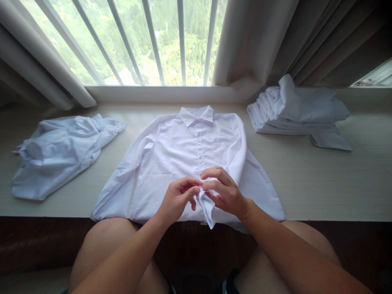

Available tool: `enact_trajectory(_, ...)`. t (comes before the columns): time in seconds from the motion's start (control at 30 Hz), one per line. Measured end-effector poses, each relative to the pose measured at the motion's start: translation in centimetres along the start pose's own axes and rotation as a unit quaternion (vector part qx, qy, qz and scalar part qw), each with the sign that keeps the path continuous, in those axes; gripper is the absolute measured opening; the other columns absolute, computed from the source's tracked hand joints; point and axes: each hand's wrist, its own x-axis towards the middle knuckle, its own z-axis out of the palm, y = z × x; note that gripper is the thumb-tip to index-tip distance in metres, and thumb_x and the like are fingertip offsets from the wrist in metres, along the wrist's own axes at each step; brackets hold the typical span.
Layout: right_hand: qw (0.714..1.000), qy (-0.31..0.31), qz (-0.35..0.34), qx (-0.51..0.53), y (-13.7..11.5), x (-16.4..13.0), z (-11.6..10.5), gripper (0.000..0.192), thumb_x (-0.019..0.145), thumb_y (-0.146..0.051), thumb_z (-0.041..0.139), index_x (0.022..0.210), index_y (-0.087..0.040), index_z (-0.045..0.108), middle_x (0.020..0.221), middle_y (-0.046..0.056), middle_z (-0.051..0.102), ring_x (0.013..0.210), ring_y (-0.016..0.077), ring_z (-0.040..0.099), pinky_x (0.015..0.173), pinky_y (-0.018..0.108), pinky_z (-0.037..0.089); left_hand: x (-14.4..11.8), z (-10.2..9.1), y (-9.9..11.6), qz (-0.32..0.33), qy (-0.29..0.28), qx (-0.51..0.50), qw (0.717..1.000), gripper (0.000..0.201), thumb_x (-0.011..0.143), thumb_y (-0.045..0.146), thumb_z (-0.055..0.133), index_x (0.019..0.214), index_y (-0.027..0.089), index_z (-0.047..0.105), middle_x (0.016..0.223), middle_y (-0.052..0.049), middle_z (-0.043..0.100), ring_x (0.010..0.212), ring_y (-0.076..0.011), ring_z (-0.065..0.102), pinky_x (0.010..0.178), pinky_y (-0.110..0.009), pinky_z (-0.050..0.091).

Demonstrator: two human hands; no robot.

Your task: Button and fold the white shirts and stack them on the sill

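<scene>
A white collared shirt (180, 155) lies flat and front side up on the pale window ledge (306, 179), collar toward the window. My left hand (177, 198) and my right hand (225, 192) meet over its lower front near the button placket. Both pinch the same raised fold of the shirt's cloth (206, 208), which sticks up between the fingers and points down toward the ledge's front edge. The shirt's sleeves lie spread along both sides.
A crumpled white shirt (58, 153) lies at the left of the ledge. At the right back rests a stack of folded white shirts (297, 110). Curtains (260, 36) and a barred window (147, 41) stand behind. My bare knees are below the ledge.
</scene>
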Motion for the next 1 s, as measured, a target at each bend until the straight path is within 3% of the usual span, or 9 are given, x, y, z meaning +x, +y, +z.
enact_trajectory(0.13, 0.999, -0.031, -0.016, -0.021, -0.2, 0.4, -0.5, 0.015, 0.091, -0.014, 0.063, 0.099, -0.027, 0.062, 0.112, 0.008, 0.063, 0.11, 0.0249, 0.061, 0.093, 0.044, 0.05, 0.1, -0.5, 0.2, -0.045, -0.021, -0.025, 0.998, 0.03, 0.084, 0.044, 0.076, 0.09, 0.015, 0.072, 0.074, -0.002, 0.061, 0.058, -0.0115, 0.057, 0.041, -0.02, 0.05)
enact_trajectory(0.53, 0.996, 0.011, -0.058, -0.066, -1.1, 0.3, -1.2, 0.015, 0.089, -0.009, 0.067, 0.091, -0.022, 0.06, 0.109, 0.007, 0.065, 0.104, 0.0225, 0.061, 0.088, 0.043, 0.051, 0.1, 0.4, 0.2, -0.076, -0.014, -0.055, 0.995, 0.023, 0.084, 0.037, 0.077, 0.088, 0.016, 0.069, 0.078, 0.0, 0.059, 0.059, -0.009, 0.054, 0.045, -0.019, 0.047)
enact_trajectory(0.63, 0.996, 0.011, -0.053, -0.076, -1.2, 0.1, -1.2, 0.014, 0.09, -0.01, 0.066, 0.09, -0.023, 0.061, 0.108, 0.006, 0.065, 0.103, 0.0217, 0.061, 0.088, 0.042, 0.051, -0.1, 0.6, 0.0, -0.056, 0.005, -0.043, 0.997, 0.023, 0.084, 0.037, 0.077, 0.086, 0.016, 0.07, 0.078, 0.0, 0.06, 0.062, -0.0098, 0.054, 0.046, -0.019, 0.047)
enact_trajectory(0.77, 0.996, 0.001, -0.031, -0.087, -1.0, -0.3, -1.2, 0.011, 0.091, -0.013, 0.066, 0.091, -0.024, 0.064, 0.107, 0.006, 0.065, 0.101, 0.0211, 0.061, 0.088, 0.041, 0.049, -0.5, 0.7, 0.1, 0.016, 0.031, 0.037, 0.999, 0.023, 0.085, 0.037, 0.075, 0.085, 0.015, 0.073, 0.079, -0.003, 0.064, 0.065, -0.0112, 0.056, 0.051, -0.021, 0.05)
enact_trajectory(1.0, 0.997, 0.0, 0.003, -0.079, -0.9, -1.1, -1.5, 0.01, 0.094, -0.015, 0.064, 0.098, -0.024, 0.063, 0.102, 0.006, 0.065, 0.096, 0.0202, 0.06, 0.086, 0.039, 0.047, -0.7, 0.3, 0.8, 0.103, -0.003, 0.161, 0.982, 0.019, 0.087, 0.035, 0.075, 0.097, 0.019, 0.079, 0.094, -0.006, 0.066, 0.075, -0.0144, 0.061, 0.054, -0.023, 0.053)
